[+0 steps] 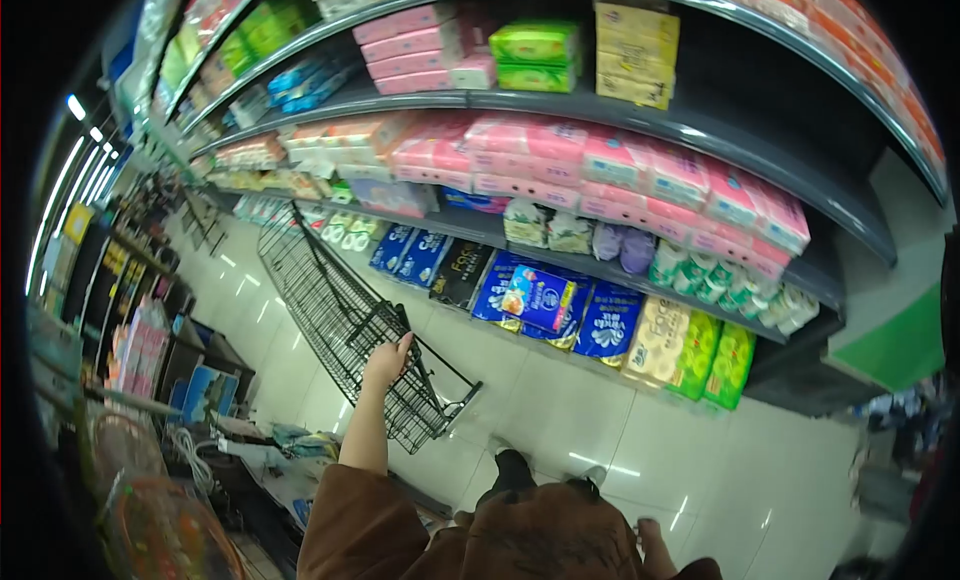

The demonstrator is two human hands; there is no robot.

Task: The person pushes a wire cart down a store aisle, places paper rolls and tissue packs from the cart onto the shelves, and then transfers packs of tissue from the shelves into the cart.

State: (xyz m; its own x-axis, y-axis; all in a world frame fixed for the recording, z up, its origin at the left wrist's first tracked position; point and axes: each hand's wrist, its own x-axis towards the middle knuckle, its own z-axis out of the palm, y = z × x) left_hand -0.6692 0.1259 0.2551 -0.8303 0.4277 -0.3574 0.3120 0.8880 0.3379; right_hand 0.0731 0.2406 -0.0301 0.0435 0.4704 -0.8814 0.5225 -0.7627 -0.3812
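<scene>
Fingers wrapped round the handle of a black wire shopping cart [335,305], my left hand [387,362] reaches forward from a brown sleeve. No goods can be made out inside the cart. My right hand [649,530] hangs low beside my body, near the bottom edge of the view; its fingers are too small and blurred to read. Ahead, a shelf bears pink and white tissue packs [620,170]. Below them lie blue Vinda packs [606,323], a black pack [461,273] and green packs [730,365].
Shelving [700,130] runs along the front and right, with a green panel [890,345] at its right end. Shiny floor tiles [570,410] lie around my feet. At the left are a cluttered counter [240,460] and a blue box [208,392].
</scene>
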